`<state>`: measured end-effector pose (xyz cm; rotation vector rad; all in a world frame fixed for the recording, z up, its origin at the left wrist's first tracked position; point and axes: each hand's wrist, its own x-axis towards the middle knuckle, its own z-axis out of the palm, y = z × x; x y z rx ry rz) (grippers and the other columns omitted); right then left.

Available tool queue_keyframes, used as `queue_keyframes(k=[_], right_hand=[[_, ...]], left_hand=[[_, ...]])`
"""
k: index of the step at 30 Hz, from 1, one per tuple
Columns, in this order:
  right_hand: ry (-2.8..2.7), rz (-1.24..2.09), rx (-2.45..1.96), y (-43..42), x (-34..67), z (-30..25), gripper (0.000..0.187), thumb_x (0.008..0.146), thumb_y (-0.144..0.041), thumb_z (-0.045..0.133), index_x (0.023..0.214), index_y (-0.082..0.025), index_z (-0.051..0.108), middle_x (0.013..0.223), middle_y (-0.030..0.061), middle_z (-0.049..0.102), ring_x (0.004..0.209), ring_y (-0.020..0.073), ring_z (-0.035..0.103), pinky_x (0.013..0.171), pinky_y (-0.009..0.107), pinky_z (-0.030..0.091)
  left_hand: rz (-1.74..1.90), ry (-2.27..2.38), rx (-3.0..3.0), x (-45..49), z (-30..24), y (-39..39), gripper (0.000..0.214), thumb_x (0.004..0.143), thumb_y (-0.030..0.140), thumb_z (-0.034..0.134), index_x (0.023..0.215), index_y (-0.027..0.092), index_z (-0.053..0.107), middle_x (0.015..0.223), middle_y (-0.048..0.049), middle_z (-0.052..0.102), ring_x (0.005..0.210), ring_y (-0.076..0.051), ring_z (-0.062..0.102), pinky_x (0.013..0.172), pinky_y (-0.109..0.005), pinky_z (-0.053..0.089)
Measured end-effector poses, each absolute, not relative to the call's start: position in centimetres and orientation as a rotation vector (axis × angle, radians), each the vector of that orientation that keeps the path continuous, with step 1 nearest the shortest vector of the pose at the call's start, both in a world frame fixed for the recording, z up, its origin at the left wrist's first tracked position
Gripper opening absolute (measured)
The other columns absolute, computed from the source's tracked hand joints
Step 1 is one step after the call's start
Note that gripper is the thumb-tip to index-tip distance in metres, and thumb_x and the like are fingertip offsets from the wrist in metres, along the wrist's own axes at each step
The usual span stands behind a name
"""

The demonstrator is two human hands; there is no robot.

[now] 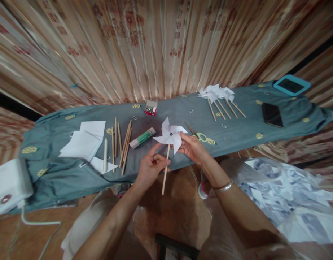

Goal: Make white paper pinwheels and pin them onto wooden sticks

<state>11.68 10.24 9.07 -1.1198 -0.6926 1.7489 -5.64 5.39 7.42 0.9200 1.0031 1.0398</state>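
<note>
A white paper pinwheel (166,134) with a silver pin at its centre is held up in front of me over the table's near edge. My left hand (153,164) pinches its wooden stick (164,180) below the blades. On the right side, my right hand (192,147) has thumb and fingers closed on a paper blade. Just behind lie green-handled scissors (201,137), partly hidden by the right hand. A green and white tube (142,138) rests left of the pinwheel, and a small open box of pins (150,108) stands farther back.
Several loose wooden sticks (125,146), a white pen-like stick (105,155) and paper sheets (83,142) lie at left. Finished pinwheels (216,93) are grouped at back right, near a dark phone (272,115) and blue-framed device (292,85). A bag of paper scraps (285,195) sits lower right.
</note>
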Motion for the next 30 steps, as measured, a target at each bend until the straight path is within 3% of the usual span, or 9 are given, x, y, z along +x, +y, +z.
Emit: queue_keyframes(k=[16,23,28,30], right_hand=[[-0.652,1.778,-1.129,10.0,11.2,8.7,0.029,0.069,-0.04,0.082,0.069,-0.014,0.068,0.061,0.0029,0.071,0.051,0.0099,0.064,0.048,0.018,0.054],[-0.802,1.791,-1.222,9.9,12.3,9.1,0.045,0.06,-0.055,0.082,0.07,-0.013,0.072,0.064,0.0057,0.073,0.054,0.0116,0.067,0.048,0.017,0.051],[-0.937,1.582,-1.289,10.5,14.6,9.4,0.05,0.054,-0.062,0.082,0.067,-0.014,0.073,0.058,0.0023,0.07,0.042,0.0031,0.051,0.039,0.014,0.036],[-0.908,1.383,-1.311,10.8,15.1,9.2,0.046,0.053,-0.058,0.084,0.067,-0.016,0.073,0.06,-0.0003,0.069,0.044,0.0022,0.048,0.041,0.014,0.036]], left_hand=[[1.017,1.035,0.939,-5.7,7.6,5.4,0.086,0.062,0.029,0.082,0.138,0.012,0.045,0.057,0.007,0.065,0.047,-0.011,0.062,0.052,-0.021,0.049],[1.033,1.052,0.932,-5.9,8.0,5.6,0.088,0.06,0.031,0.084,0.137,0.012,0.047,0.057,0.0063,0.065,0.047,-0.012,0.062,0.052,-0.021,0.048],[1.028,1.033,0.905,-6.3,8.1,5.7,0.089,0.06,0.032,0.084,0.137,0.011,0.047,0.057,0.0058,0.065,0.047,-0.012,0.061,0.05,-0.021,0.047],[1.011,1.024,0.892,-6.3,8.1,5.6,0.088,0.06,0.032,0.084,0.137,0.012,0.047,0.058,0.0054,0.065,0.048,-0.012,0.062,0.05,-0.021,0.047]])
